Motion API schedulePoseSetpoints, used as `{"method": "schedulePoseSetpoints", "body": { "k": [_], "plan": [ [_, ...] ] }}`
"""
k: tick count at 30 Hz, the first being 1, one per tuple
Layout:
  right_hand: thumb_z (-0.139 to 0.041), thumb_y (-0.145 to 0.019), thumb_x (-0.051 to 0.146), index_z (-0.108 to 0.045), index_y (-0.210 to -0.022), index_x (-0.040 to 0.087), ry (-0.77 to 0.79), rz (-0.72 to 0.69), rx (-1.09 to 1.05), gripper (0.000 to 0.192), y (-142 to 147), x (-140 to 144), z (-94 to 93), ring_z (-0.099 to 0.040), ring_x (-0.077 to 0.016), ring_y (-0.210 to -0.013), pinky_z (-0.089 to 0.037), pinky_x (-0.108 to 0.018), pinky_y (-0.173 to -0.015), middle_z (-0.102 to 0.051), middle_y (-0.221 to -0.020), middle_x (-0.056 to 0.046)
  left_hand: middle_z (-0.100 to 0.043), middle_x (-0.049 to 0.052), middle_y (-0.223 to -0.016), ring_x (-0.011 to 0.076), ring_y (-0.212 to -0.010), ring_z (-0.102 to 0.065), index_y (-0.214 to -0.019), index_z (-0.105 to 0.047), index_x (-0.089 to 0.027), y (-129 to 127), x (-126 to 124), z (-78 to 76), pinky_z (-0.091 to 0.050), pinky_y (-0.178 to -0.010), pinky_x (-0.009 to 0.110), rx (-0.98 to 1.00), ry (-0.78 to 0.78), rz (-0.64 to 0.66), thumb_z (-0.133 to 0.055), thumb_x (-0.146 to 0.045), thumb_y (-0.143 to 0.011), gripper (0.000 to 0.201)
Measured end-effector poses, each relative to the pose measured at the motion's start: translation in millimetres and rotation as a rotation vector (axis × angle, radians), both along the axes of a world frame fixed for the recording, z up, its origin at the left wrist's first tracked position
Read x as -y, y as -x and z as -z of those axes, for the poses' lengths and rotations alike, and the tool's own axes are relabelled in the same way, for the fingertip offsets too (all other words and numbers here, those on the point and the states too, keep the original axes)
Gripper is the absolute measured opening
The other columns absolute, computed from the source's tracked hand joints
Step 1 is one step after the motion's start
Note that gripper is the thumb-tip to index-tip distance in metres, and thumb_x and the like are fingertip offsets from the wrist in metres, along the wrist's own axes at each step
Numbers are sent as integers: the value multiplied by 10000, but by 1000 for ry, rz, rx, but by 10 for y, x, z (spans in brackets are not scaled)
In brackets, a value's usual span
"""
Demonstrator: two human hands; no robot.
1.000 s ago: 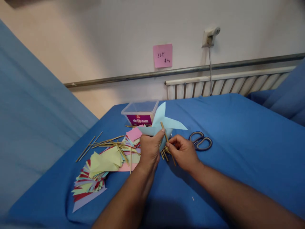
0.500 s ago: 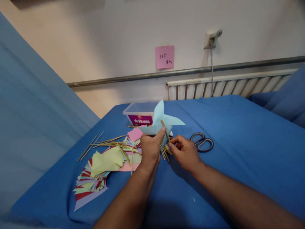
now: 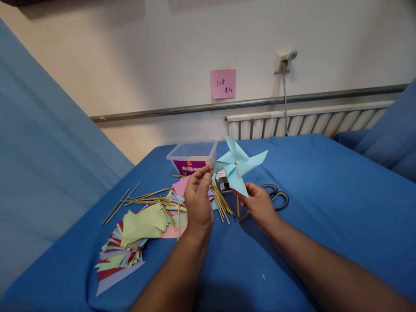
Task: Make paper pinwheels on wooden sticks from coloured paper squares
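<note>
A light blue paper pinwheel point(image 3: 238, 167) with a small pin at its centre faces me above the blue cloth. My right hand point(image 3: 258, 206) grips its wooden stick from below, and the stick is mostly hidden behind the paper and my fingers. Just left of the pinwheel, my left hand point(image 3: 199, 201) is raised with thumb and forefinger pinched near one blade tip; I cannot tell whether they touch it. Loose wooden sticks point(image 3: 222, 201) lie on the cloth between my hands.
A pile of coloured paper pieces point(image 3: 136, 236) and more sticks point(image 3: 143, 197) lie at the left. A clear plastic box point(image 3: 191, 157) stands behind, a small white box point(image 3: 222, 181) beside it. Scissors point(image 3: 276, 196) lie right of my right hand. Wall and radiator stand behind.
The pinwheel has turned from back-facing to face me and risen to the right. My left hand has let go of the paper; my right hand now holds it up by the stick.
</note>
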State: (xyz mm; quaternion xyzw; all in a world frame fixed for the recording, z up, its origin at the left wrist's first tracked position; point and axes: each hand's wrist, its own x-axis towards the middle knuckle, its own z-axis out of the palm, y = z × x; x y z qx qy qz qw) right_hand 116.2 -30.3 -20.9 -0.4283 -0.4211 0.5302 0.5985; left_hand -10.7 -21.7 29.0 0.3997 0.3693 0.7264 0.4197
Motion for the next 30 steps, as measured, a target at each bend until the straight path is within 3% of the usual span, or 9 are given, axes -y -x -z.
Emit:
{"method": "schedulePoseSetpoints", "body": {
  "k": [3,9,14,16,20,23,26,30],
  "plan": [
    [-751,-622,434,-618,-696,168,60,-71,-49,306,-5,19,-37,-373,-72,-443,-260,-214,-436,-507,-506,55,-666,59,-1029,149,-939,-610,-945,-659,-171,32,-63,23,-428,-859,279,32,68,-61,-734,-301,-692,294],
    [-773,-633,430,-625,-734,163,89,-223,-139,322,59,75,-2,-372,-55,-428,-238,-204,-417,-535,-553,42,-665,66,-982,162,-846,-626,-960,-624,-161,-7,-92,73,-449,-765,288,136,285,209,-763,-326,-661,369],
    [-769,-663,412,-621,-756,158,81,-226,-190,309,46,64,31,-370,-47,-426,-240,-192,-414,-551,-566,35,-659,44,-979,157,-856,-638,-943,-600,-194,-7,-73,63,-462,-750,271,264,331,119,-779,-308,-648,363],
    [-766,-671,402,-628,-803,161,77,-206,-229,307,27,59,18,-385,-46,-445,-254,-189,-420,-594,-650,15,-658,49,-976,161,-871,-640,-923,-606,-191,-4,-61,54,-468,-751,265,296,349,144,-770,-328,-661,338],
    [-755,-686,402,-631,-856,165,58,-228,-272,317,14,67,-3,-395,-54,-479,-276,-191,-431,-602,-734,0,-673,71,-913,164,-797,-646,-902,-635,-157,-39,-12,36,-486,-709,268,291,404,366,-751,-364,-674,329],
    [-729,-715,410,-613,-823,161,54,-319,-242,295,39,89,18,-375,-54,-461,-260,-193,-429,-559,-644,23,-660,45,-749,130,-610,-604,-845,-643,-134,-89,36,25,-458,-562,239,200,361,492,-745,-378,-677,313],
    [-713,-735,390,-601,-775,156,53,-401,-200,262,78,115,51,-362,-52,-447,-251,-193,-435,-506,-557,49,-577,-11,-562,94,-416,-489,-768,-619,-130,-126,62,32,-350,-396,215,135,358,434,-758,-382,-654,309],
    [-717,-730,367,-601,-743,156,60,-447,-152,241,118,134,67,-385,-49,-452,-262,-191,-444,-527,-567,45,-558,-22,-526,96,-395,-483,-724,-602,-120,-137,48,61,-337,-368,211,147,381,258,-804,-346,-582,335]
  ]
}}
